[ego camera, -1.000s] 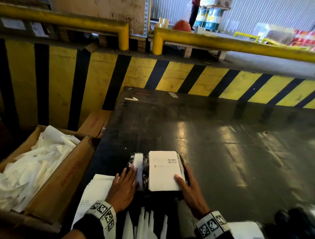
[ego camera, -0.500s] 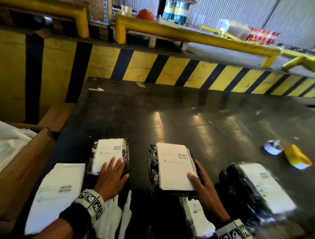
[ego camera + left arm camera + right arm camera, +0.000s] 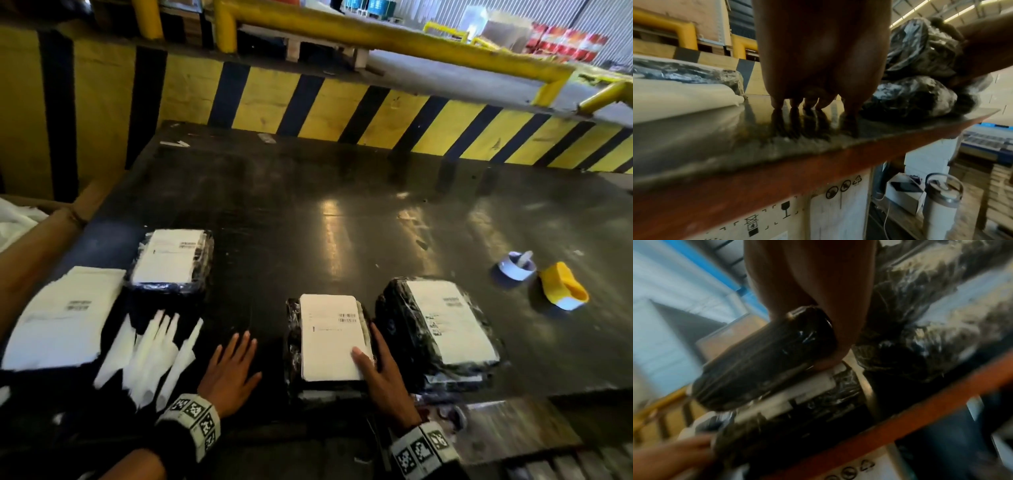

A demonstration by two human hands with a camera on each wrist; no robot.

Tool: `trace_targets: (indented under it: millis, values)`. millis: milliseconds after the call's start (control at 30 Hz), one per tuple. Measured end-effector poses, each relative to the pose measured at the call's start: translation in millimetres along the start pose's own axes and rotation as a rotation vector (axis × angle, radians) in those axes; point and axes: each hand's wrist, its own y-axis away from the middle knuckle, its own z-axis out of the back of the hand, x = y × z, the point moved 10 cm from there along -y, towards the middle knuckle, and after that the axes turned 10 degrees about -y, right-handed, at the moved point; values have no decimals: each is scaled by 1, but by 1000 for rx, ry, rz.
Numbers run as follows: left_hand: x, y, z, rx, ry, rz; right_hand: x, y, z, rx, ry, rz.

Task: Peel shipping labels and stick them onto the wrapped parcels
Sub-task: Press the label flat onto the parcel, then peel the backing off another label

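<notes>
Parcels are lying in a row near the front edge of the table [image 3: 342, 212]: the middle parcel [image 3: 294, 346], black and film-wrapped with a white label [image 3: 330, 337] on top, is sitting just beside the right parcel [image 3: 400, 329], which is bulkier and crinkled, and well apart from the left parcel [image 3: 202, 270]. The right hand [image 3: 383, 373] is gripping the middle parcel at its right edge, thumb lying on the label and fingers going down into the narrow gap against the right parcel (that neighbour is crowding the hand). The left hand [image 3: 229, 370] is resting flat on the bare tabletop, fingers straight and spread, holding nothing. Left of it, white backing strips [image 3: 150, 356] are lying fanned out, and a label stack [image 3: 65, 315] is sitting beyond them. A tape roll [image 3: 515, 265] and a yellow dispenser [image 3: 563, 286] are lying far right on the glossy dark surface. A striped yellow-black barrier [image 3: 342, 106] is standing behind.
</notes>
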Motion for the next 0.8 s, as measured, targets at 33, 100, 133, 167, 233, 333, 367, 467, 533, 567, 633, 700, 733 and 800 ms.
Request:
trace_targets:
  millis: [33,100,133,167,233,333,367,467,533,567,633,700,733,800]
  values:
    - [0,5,-2,-11,-6,16,-2,-1,-1,4,51,15]
    - [-2,10,-5,-4,-5,41,-8,-4,-1,23,167,17]
    - [-4,12,-6,3,-9,53,-9,-5,-1,44,209,11]
    - [-5,13,-5,-3,-9,64,-12,-7,-2,66,246,8]
    - [-6,15,-1,-14,-2,74,-12,-9,-2,94,318,16]
    - [-6,14,-2,-31,13,74,-13,-7,-1,71,416,57]
    - [-6,14,-2,-27,24,70,-14,-7,-2,60,464,72]
    - [-4,13,4,-4,115,30,13,-3,-6,-6,656,188]
    - [-2,15,15,-1,242,-6,35,-3,-20,9,673,272]
    - [3,19,23,-21,319,-15,44,-6,-33,33,658,310]
    - [18,29,41,-101,455,-15,63,-13,-65,85,624,398]
    - [42,43,62,-222,531,23,77,-20,-101,154,592,440]
    - [61,50,69,-274,554,64,83,-24,-124,202,595,444]
    - [102,65,84,-360,606,139,90,-36,-172,289,612,472]
